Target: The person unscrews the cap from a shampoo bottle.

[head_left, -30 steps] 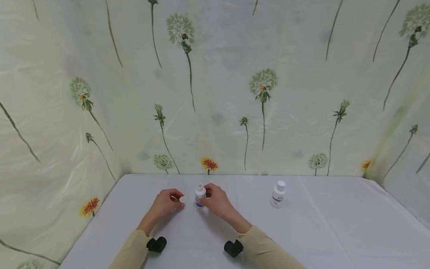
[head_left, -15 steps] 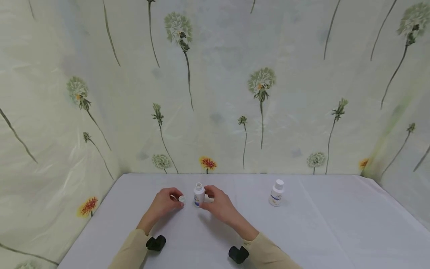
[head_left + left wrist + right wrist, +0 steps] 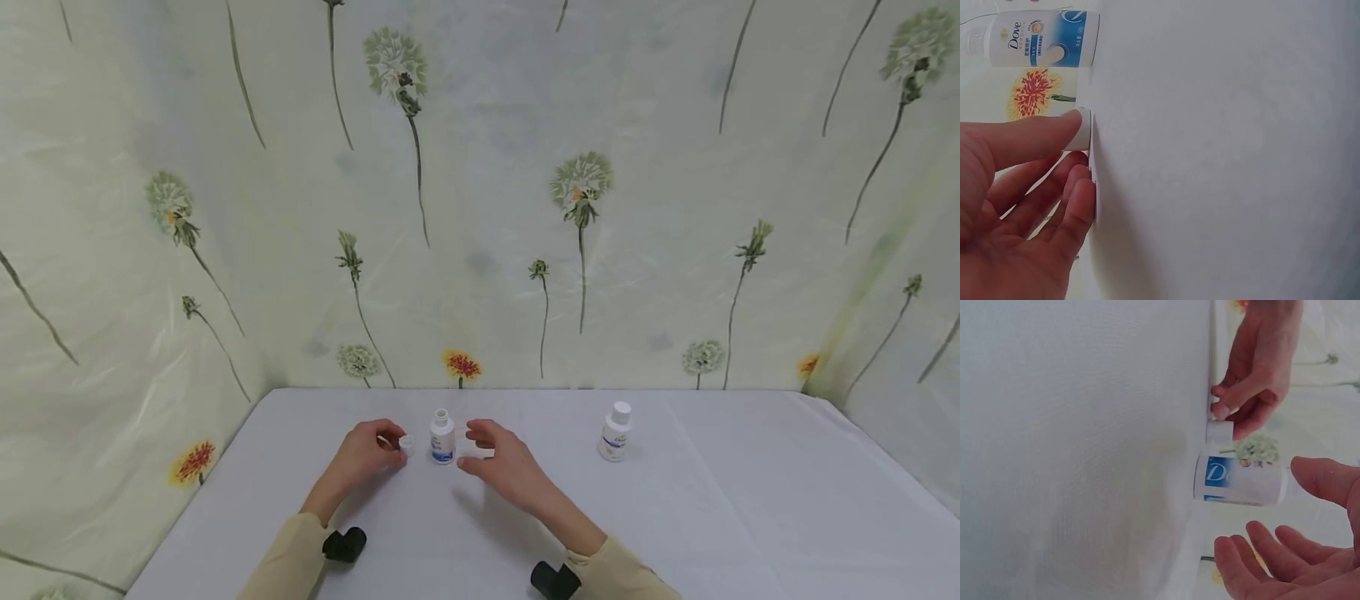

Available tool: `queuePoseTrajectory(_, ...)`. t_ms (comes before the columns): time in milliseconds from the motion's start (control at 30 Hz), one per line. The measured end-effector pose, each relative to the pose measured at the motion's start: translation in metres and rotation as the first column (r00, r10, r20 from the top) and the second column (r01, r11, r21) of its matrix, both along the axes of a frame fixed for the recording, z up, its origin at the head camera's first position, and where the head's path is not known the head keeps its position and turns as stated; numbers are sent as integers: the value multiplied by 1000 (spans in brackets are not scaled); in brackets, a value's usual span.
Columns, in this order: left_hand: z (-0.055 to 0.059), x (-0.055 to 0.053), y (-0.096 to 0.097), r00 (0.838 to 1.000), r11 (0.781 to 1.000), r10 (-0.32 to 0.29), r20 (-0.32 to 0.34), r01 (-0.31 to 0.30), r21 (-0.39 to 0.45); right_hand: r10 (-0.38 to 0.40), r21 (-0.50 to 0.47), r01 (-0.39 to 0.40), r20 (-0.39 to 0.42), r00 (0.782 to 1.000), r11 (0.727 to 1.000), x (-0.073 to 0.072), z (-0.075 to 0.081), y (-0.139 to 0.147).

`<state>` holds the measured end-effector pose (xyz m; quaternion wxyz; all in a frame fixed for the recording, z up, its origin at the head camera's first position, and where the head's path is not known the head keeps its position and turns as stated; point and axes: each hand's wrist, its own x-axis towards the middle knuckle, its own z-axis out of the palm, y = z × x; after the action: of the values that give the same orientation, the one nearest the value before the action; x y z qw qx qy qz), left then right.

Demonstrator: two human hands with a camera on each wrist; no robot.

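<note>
A small white Dove bottle (image 3: 442,439) with a blue band stands uncapped and upright on the table, its neck bare. Just to its left my left hand (image 3: 363,454) pinches a white bottle cap (image 3: 407,445) low at the tablecloth; the thumb lies against the cap (image 3: 1077,136) in the left wrist view. On the bottle's other side my right hand (image 3: 513,467) is apart from it, thumb and fingers spread and holding nothing. The right wrist view shows the bottle (image 3: 1247,481) just past those fingertips (image 3: 1225,549).
A second white bottle (image 3: 615,433), with its cap on, stands upright farther right on the white tablecloth (image 3: 720,508). A curtain printed with dandelions (image 3: 480,208) hangs behind and beside the table. Black wrist cameras (image 3: 555,579) sit at both sleeves.
My right hand has let go of the uncapped bottle and drawn back to the right, its fingers spreading. The bottle stays standing. My left hand still holds the cap in about the same place.
</note>
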<state>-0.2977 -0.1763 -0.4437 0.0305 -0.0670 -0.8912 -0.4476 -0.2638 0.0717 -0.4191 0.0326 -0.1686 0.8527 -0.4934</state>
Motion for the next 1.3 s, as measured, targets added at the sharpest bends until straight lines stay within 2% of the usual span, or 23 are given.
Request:
queuePoseTrajectory(200, 1, 4, -4, 1000, 999, 4, 3, -4, 36, 8, -25, -8, -4, 1000, 1000, 6, 4, 10)
queuePoseTrajectory(433, 2, 16, -8, 998, 998, 56, 11, -57, 35, 0, -74, 2, 18, 1000, 997, 16, 3, 22)
queuePoseTrajectory(700, 4, 32, 2, 998, 996, 61, 12, -62, 72, -33, -123, 40, 58, 998, 992, 35, 9, 38)
queuePoseTrajectory(933, 9, 46, 18, 1000, 993, 7, -24, -5, 120, -44, -148, 56, 80, 996, 987, 49, 7, 51)
queuePoseTrajectory(1100, 11, 49, 28, 998, 990, -41, -54, 48, 131, -53, -153, 62, 63, 997, 986, 57, 3, 61)
queuePoseTrajectory(1300, 13, 52, 41, 991, 981, -120, -59, 128, 148, -67, -149, 76, 61, 996, 986, 63, 1, 73)
